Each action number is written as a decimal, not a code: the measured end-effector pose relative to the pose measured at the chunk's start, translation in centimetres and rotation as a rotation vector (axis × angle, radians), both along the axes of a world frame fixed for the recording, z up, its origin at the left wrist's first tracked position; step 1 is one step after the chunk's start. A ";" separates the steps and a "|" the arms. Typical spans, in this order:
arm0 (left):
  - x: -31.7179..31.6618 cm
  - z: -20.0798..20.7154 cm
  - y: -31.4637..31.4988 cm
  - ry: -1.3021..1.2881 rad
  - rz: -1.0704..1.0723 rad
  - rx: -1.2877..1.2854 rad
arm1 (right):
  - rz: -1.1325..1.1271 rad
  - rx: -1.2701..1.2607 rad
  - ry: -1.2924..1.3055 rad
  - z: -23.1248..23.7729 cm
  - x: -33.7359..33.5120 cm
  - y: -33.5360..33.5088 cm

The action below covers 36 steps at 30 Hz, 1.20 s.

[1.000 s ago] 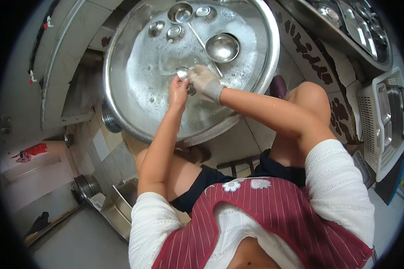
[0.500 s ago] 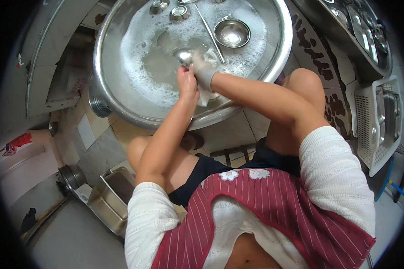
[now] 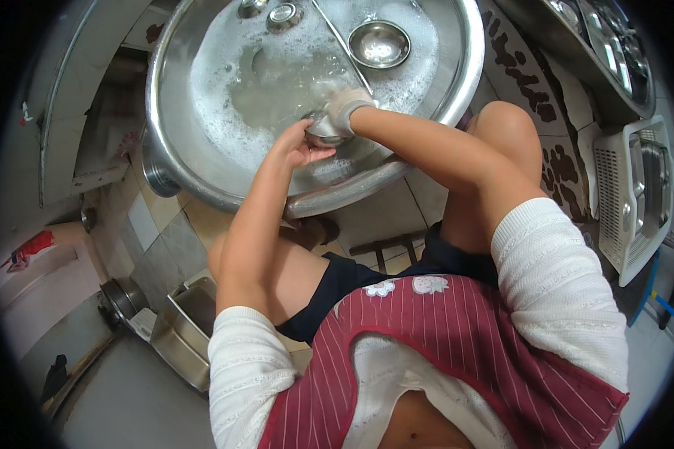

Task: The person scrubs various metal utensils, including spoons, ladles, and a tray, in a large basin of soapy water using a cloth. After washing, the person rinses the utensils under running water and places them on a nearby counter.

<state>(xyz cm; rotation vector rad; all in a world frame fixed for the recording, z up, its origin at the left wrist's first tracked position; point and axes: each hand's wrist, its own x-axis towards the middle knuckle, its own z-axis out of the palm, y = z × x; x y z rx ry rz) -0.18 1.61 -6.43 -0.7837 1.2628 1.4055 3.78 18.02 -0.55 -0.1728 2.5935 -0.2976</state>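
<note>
A small, shiny metal bowl is held over the suds near the basin's front side. My left hand grips it from the left, fingers curled at its rim and underside. On the bowl's far right side is my right hand, in a pale glove; its fingers are smeared by motion and partly hidden. The large metal basin holds cloudy, foamy water. A wide metal bowl floats there, beside a long thin metal rod or handle. Small metal cups lie at the far side.
To the right stands a white plastic basket with metal trays in it. Behind it, a metal tub holds more metalware. A rectangular metal container sits at lower left. Dark bars of a low stool or rack show between my legs.
Both hands and the bowl have moved toward the basin's front edge. My left hand has shifted to the bowl's side. The white cloth below my right hand is no longer visible.
</note>
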 end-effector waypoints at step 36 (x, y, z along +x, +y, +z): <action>-7.4 16.9 26.5 1.528 -1.265 -0.447 | 0.393 -0.071 -0.314 -11.7 -1.4 -0.4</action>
